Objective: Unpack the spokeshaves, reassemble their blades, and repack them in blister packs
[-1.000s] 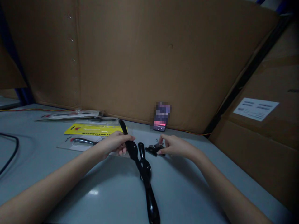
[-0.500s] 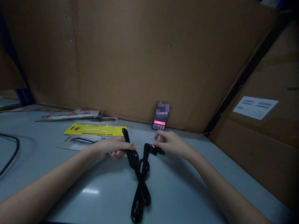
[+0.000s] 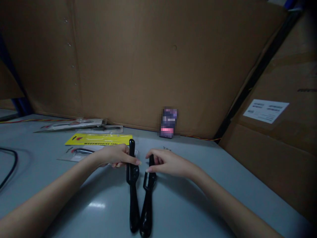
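Observation:
Two black spokeshaves with long rounded handles lie lengthwise in front of me, their near ends almost together. My left hand (image 3: 120, 157) is closed on the left spokeshave (image 3: 134, 198), thumb across its middle body and far handle. At the far end of the right spokeshave (image 3: 147, 201), my right hand (image 3: 164, 162) has its fingers and thumb curled around the handle. Just behind that hand, a small shiny metal part (image 3: 167, 148) shows partly; its kind is too small to tell. A clear wrapper edge peeks out beside my left fingers.
Yellow packaging card (image 3: 99, 139) lies back left, with a clear pack holding a dark-handled tool (image 3: 83, 151) before it. More flat packs (image 3: 74, 124) are stacked behind. A phone (image 3: 168, 124) leans on the cardboard wall (image 3: 123, 66). A black cable (image 3: 16, 158) curves at left.
My right hand has moved left from the small parts onto the right spokeshave. The left spokeshave has swung from crossing over the other to lying beside it, still in my left hand.

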Action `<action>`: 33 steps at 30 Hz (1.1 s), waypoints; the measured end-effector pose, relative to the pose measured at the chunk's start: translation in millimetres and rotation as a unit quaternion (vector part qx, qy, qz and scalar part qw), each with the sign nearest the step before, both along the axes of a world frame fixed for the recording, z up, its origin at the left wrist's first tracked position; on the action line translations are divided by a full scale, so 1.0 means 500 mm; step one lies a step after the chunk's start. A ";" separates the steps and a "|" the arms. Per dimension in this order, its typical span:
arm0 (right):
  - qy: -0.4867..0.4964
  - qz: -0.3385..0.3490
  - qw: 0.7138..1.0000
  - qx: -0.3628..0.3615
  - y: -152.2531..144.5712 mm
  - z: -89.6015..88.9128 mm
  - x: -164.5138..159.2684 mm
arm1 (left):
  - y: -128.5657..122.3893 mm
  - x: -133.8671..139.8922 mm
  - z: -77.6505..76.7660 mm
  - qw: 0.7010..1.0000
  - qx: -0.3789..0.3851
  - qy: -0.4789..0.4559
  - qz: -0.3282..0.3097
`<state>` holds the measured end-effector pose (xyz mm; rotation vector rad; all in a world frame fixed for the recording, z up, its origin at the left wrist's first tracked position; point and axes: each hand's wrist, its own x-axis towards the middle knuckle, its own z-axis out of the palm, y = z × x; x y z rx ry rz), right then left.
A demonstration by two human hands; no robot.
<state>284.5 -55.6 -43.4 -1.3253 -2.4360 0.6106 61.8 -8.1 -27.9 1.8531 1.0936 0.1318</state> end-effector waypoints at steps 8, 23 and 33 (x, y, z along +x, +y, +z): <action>-0.015 0.027 0.998 0.055 -0.004 -0.018 -0.017 | -0.011 0.031 -0.035 0.994 0.107 0.005 0.026; -0.021 -0.008 0.997 0.069 -0.007 -0.016 -0.018 | -0.043 0.053 -0.055 0.907 0.418 0.011 0.057; 0.009 -0.026 0.994 0.110 -0.006 -0.003 -0.018 | 0.038 -0.119 0.047 0.914 0.368 0.166 -0.039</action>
